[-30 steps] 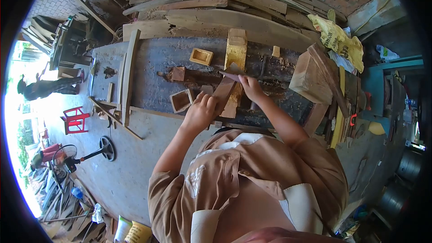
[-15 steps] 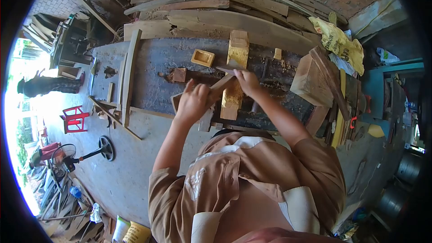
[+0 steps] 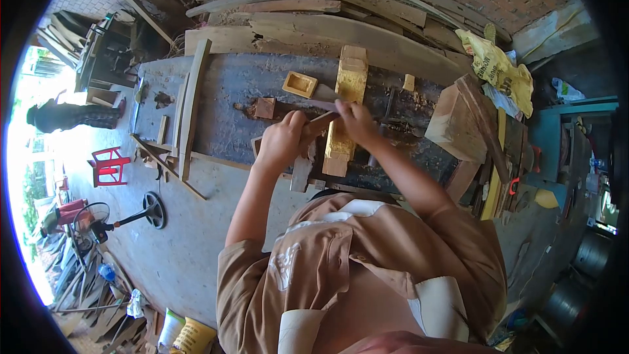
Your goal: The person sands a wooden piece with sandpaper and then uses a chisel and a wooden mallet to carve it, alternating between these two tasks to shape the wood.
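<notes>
A long yellow wood block (image 3: 345,115) lies across the dark workbench (image 3: 223,98). My left hand (image 3: 283,141) grips the wooden handle of a chisel-like tool (image 3: 321,121) that reaches toward the block. My right hand (image 3: 357,121) holds the same tool near its blade end, right against the block's left side. A small hollowed yellow block (image 3: 299,83) sits just beyond the hands, and a brown hollowed piece peeks out under my left hand.
Planks (image 3: 314,10) are stacked behind the bench against a brick wall. A long batten (image 3: 191,108) lies on the bench's left part. A thick wood slab (image 3: 452,124) stands at right. A red stool (image 3: 108,165), a floor fan (image 3: 98,223) and a distant person (image 3: 65,117) are at left.
Both hands have moved forward along the block with the tool; the left hand rose from the bench's near edge to beside the block, and the tool lies flatter.
</notes>
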Demonstrator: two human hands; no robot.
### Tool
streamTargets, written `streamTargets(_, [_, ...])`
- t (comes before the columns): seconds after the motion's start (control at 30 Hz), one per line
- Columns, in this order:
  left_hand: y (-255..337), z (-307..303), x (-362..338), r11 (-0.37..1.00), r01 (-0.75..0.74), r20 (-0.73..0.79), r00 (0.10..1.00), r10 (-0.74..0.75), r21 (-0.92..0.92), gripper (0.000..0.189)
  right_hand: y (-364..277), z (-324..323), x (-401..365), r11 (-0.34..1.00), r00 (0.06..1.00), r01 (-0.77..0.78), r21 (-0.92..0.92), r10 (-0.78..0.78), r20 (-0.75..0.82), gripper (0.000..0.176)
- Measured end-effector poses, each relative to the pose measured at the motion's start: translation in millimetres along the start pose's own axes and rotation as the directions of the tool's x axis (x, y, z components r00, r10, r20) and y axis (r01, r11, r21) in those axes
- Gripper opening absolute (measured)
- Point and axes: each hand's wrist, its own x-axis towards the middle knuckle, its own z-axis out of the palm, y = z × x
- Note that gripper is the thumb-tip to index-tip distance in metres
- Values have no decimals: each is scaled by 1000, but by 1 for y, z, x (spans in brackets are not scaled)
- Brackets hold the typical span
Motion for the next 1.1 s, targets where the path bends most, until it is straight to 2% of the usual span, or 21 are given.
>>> streamTargets(0.03, [1, 0, 2, 999, 34, -1, 999, -34, -15, 28, -13, -2, -4, 994, 990, -59, 97, 46, 132, 50])
streamTargets(0.07, [1, 1, 3, 999, 31, 2, 1000, -31, -18, 28, -9, -2, -5, 994, 990, -62, 95, 49, 129, 50])
streamTargets(0.13, [-1, 0, 3, 1000, 24, 40, 999, -24, -2, 29, 9, 3, -6, 990, 1000, -7, 142, 4, 16, 52])
streamTargets(0.17, [-1, -2, 3, 1000, 29, 35, 999, -29, 0, 29, 16, 1, -2, 997, 995, -67, 32, 69, -68, 54])
streamTargets(0.2, [0, -4, 3, 1000, -14, 63, 998, 14, 2, 29, 39, -1, 6, 998, 996, -59, 31, 60, -58, 54])
streamTargets(0.27, [4, -3, -1, 999, -45, 90, 995, 45, 5, 28, 95, 0, 18, 914, 978, -201, -352, 165, -128, 55])
streamTargets(0.3, [6, 1, 0, 994, -105, 30, 994, 105, -2, 26, 100, 6, 19, 937, 975, -88, -338, 12, -222, 56])
streamTargets(0.33, [5, 3, 2, 985, -170, -32, 985, 170, -2, 26, 81, 6, 20, 939, 975, -80, -333, 4, -221, 56])
streamTargets(0.4, [2, 4, 4, 989, -149, -57, 987, 149, 6, 27, 0, 0, 5, 998, 998, -44, -39, 43, -36, 56])
streamTargets(0.43, [0, 3, 5, 993, -120, -49, 992, 121, 13, 27, -27, 2, -2, 997, 1000, 6, 76, -5, -12, 55])
streamTargets(0.53, [2, 1, 5, 995, -94, -13, 995, 95, 31, 28, -24, 8, -11, 996, 989, 69, 55, -61, -133, 52])
streamTargets(0.6, [0, 2, 1, 984, -174, 14, 985, 174, 45, 27, 27, 12, -4, 998, 982, 56, -8, -56, -178, 49])
streamTargets(0.67, [6, 13, -4, 989, -146, 33, 989, 144, 38, 28, 87, 13, 8, 978, 961, -148, -149, 107, -256, 46])
streamTargets(0.73, [8, 14, -6, 992, -123, 62, 991, 121, 35, 29, 55, 2, 6, 985, 975, -98, -144, 66, -212, 45])
streamTargets(0.8, [7, 6, 0, 999, -2, 7, 1000, 2, 40, 28, 6, 1, -3, 989, 984, -97, -111, 78, -162, 45])
streamTargets(0.83, [5, 3, 0, 999, 17, 13, 1000, -17, 30, 26, -11, 2, -11, 998, 981, -38, -55, 27, -193, 45])
streamTargets(0.93, [2, 1, -3, 1000, -3, 23, 1000, 2, 26, 27, -8, 3, -19, 1000, 983, 8, 25, -3, -184, 45])
streamTargets(1.0, [4, 1, -10, 999, -15, 44, 999, 13, 39, 27, 42, 8, -7, 999, 976, 3, -54, -15, -219, 45])
streamTargets(1.03, [6, 1, -13, 998, -28, 67, 997, 24, 51, 27, 70, 7, 2, 985, 975, -65, -157, 29, -219, 46])
streamTargets(1.07, [7, 5, -15, 998, -26, 66, 998, 22, 50, 27, 83, 5, 7, 957, 971, -133, -256, 74, -226, 46])
streamTargets(1.1, [5, 9, -17, 999, -28, 41, 999, 26, 39, 27, 73, 3, 8, 954, 978, -112, -278, 56, -201, 48])
